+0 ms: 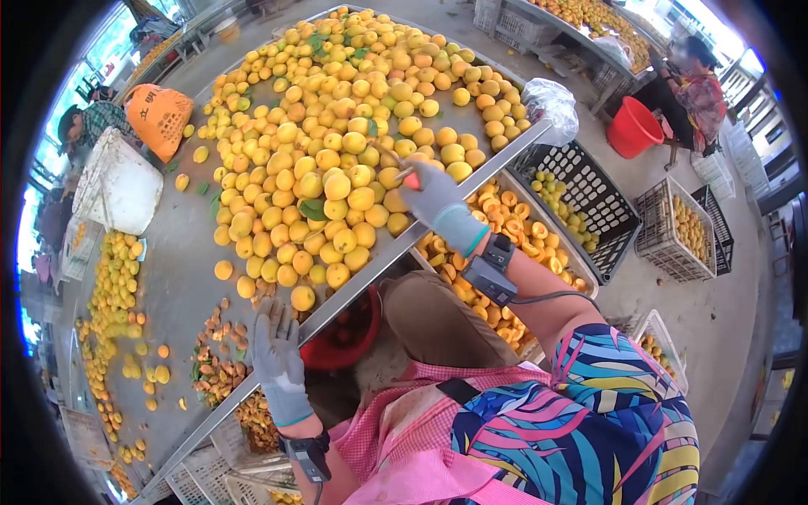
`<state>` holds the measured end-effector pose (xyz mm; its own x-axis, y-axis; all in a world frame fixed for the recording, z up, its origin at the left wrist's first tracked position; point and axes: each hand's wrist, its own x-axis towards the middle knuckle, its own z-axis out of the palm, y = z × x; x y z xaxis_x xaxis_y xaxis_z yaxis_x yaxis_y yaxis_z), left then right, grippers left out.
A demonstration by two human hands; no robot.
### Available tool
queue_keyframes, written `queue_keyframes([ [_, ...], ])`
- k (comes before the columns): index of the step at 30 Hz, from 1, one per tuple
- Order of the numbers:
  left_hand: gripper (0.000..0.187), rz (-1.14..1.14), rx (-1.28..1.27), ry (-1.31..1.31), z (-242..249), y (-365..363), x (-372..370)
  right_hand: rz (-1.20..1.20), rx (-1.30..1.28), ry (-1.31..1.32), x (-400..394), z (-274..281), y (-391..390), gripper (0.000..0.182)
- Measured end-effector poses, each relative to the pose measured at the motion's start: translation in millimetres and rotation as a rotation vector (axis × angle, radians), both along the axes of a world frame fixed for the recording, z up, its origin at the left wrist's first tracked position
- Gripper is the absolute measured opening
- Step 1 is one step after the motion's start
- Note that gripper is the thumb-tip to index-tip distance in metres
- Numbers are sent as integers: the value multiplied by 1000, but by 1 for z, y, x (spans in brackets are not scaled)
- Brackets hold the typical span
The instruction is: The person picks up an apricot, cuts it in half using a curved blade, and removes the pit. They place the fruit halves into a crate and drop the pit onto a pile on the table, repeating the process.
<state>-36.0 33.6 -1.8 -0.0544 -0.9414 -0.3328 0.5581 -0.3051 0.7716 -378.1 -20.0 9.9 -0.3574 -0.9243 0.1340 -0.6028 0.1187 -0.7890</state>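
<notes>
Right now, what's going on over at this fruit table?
A person is working at a table heaped with whole yellow-orange fruit. Their gloved right hand holds a small red-marked tool at the heap's edge; their gloved left hand lies open by the metal rim, holding nothing visible. Halved fruit fills a tray below the right arm.

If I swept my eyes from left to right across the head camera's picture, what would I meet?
White bucket, gloved left hand with its fingers spread flat, gloved right hand, clear plastic bag, red bucket.
</notes>
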Motion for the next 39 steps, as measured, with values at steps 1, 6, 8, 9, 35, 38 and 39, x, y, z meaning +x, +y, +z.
queue_keyframes([
  [1,48,-6,-27,-12,-4,-3,0,-87,-167,76,-11,-12,-7,33],
  [6,47,-5,-59,-68,-2,-19,-17,-144,143,126,-53,3,-22,43],
  [8,46,-16,-70,-75,-2,-26,-27,-115,115,130,-48,8,-27,44],
  [9,45,-21,-78,-112,0,-29,-33,-92,79,127,-45,10,-29,46],
  [35,35,21,-87,-130,-4,-41,-31,-50,122,144,-36,11,-43,43],
  [38,37,-31,-140,-160,-1,-40,-30,-3,228,-303,7,49,-32,36],
  [39,37,-27,-137,-162,2,-39,-31,115,274,-453,23,57,-28,35],
])
